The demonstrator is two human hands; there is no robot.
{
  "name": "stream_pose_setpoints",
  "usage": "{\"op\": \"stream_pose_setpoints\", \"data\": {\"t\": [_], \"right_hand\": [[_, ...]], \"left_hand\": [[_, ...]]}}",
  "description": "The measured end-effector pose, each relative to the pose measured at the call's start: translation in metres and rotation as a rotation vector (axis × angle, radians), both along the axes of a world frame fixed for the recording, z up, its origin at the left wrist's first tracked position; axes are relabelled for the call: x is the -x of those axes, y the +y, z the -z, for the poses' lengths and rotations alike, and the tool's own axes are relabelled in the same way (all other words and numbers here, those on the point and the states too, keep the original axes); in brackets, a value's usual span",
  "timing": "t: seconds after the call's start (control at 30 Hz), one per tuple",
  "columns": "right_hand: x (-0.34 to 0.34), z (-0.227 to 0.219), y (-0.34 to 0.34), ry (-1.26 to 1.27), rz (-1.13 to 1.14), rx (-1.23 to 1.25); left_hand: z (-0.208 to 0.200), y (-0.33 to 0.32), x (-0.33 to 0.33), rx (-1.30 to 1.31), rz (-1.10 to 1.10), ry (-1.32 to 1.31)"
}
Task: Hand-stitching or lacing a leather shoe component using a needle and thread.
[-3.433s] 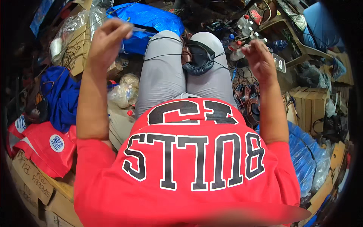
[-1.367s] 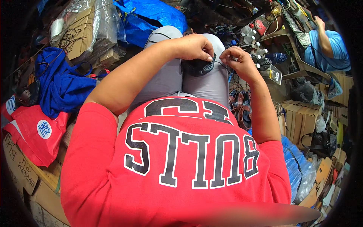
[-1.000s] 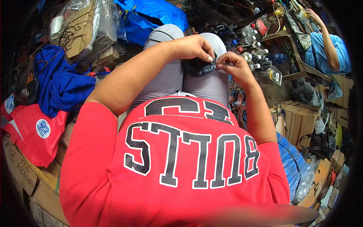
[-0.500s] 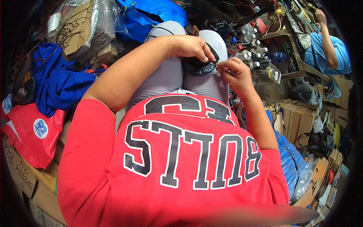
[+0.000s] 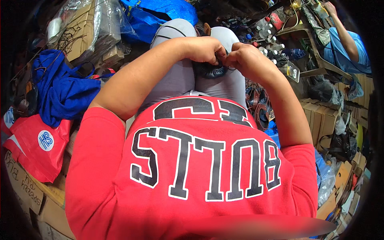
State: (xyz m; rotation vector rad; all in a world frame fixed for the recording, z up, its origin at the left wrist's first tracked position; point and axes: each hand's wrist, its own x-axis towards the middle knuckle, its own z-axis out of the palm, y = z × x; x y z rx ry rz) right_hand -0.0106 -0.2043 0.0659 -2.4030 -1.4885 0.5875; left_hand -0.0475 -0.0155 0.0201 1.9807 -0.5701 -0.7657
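Left hand (image 5: 212,52) and right hand (image 5: 242,56) met over a black puckered piece (image 5: 213,73) on the right thigh (image 5: 230,86).
From afar, I saw the left pinching its edge; what the right's bent fingers gripped, I couldn't tell. Close edge work seemed in hand; the next move seemingly called for a steady, fine pull. Beyond 2 grey knees lay a blue bag (image 5: 182,12) and bottles (image 5: 267,35).
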Motion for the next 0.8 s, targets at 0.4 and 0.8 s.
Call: {"op": "stream_pose_setpoints", "data": {"t": [0.4,0.8], "right_hand": [[-0.001,0.025,-0.007,0.483,0.297,-0.117],[0.001,0.051,-0.046,0.282,0.27,-0.408]], "left_hand": [[0.023,-0.002,-0.006,0.219,-0.394,-0.123],[0.005,0.018,0.055,-0.235,-0.374,-0.765]]}}
